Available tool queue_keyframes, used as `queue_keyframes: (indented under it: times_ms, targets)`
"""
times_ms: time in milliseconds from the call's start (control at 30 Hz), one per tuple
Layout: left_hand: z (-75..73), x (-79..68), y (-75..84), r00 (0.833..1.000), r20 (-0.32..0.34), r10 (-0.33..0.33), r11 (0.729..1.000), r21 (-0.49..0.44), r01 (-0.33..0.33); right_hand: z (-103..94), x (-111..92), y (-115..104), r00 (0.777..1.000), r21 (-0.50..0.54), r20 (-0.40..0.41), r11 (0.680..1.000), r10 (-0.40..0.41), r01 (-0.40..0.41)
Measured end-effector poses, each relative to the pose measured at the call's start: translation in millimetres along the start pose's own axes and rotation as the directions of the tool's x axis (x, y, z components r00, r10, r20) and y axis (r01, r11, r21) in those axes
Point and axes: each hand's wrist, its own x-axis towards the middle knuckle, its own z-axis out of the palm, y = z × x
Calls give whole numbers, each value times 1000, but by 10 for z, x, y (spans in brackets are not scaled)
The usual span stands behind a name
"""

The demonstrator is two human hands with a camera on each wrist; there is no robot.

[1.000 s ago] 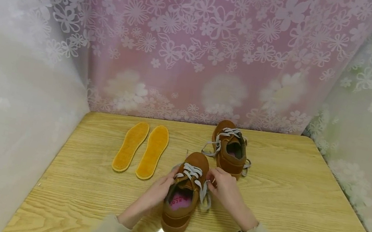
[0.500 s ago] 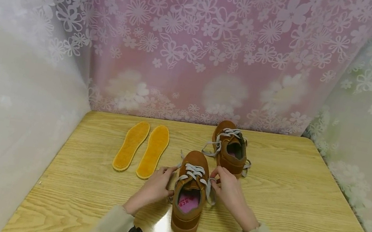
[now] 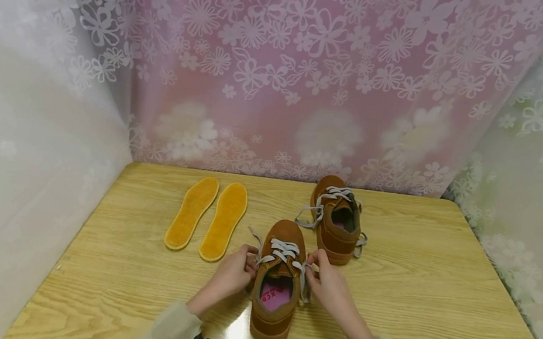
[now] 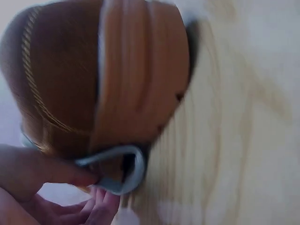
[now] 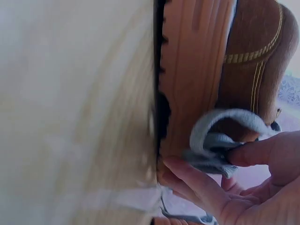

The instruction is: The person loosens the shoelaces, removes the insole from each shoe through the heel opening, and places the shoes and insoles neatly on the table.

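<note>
A brown lace-up shoe (image 3: 270,326) stands between the two hands, its toe pointing away and a pink inner sole (image 3: 275,296) showing through the opening. At its left side the left hand (image 3: 230,272) pinches a grey shoelace (image 4: 137,171), which bends in a loop beside the sole edge. On the other side, the right hand (image 3: 332,283) holds the opposite lace end (image 5: 202,129) between thumb and fingers, close against the shoe's sole. White-grey lacing (image 3: 284,248) crosses the tongue.
A second brown shoe (image 3: 336,244) with loose laces stands behind, to the right. Two orange-yellow insoles, one (image 3: 191,213) left of the other (image 3: 224,221), lie flat at the left. The wooden table (image 3: 418,287) is bounded by flowered curtains (image 3: 286,77).
The shoe has shifted slightly right and straightened. The left hand has left the shoe's side and taken the left lace. The right hand stays at the right lace.
</note>
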Motion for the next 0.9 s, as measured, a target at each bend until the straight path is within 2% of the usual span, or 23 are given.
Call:
queue_keyframes:
  times_ms: [167, 233, 300, 400, 467, 533, 667, 733, 800, 900]
  targets:
    - [-29, -92, 60, 1000, 7, -9, 991, -134, 9, 50, -69, -38, 1000, 80, -4, 997, 20, -19]
    - [-33, -128, 101, 1000, -6, 9, 990, -140, -9, 70, -95, -53, 999, 114, -7, 993, 34, -33]
    - [-26, -163, 132, 1000, -18, 21, 990, -141, -24, 82, -118, -66, 997, 167, 24, 983, 75, -78]
    - [-9, -212, 167, 1000, -11, 0, 989, -147, -1, 79, -144, -83, 987, 199, 84, 968, 135, -150]
    - [9, -233, 185, 999, 12, -43, 983, -179, 45, 66, -154, -91, 976, 234, 141, 952, 168, -198]
    - [20, -250, 221, 993, 36, -112, 967, -228, 117, 61, -165, -104, 964, 293, 195, 927, 182, -234]
    - [48, -296, 320, 974, 50, -221, 925, -306, 226, 69, -189, -159, 929, 446, 295, 827, 225, -342]
    - [67, -327, 362, 972, 44, -231, 923, -304, 234, 86, -206, -193, 911, 468, 325, 794, 253, -387]
    - [92, -342, 381, 975, 32, -218, 933, -285, 218, 102, -215, -214, 908, 456, 334, 799, 254, -392]
    - [121, -355, 392, 987, 6, -161, 960, -232, 158, 144, -218, -214, 910, 464, 330, 796, 251, -388]
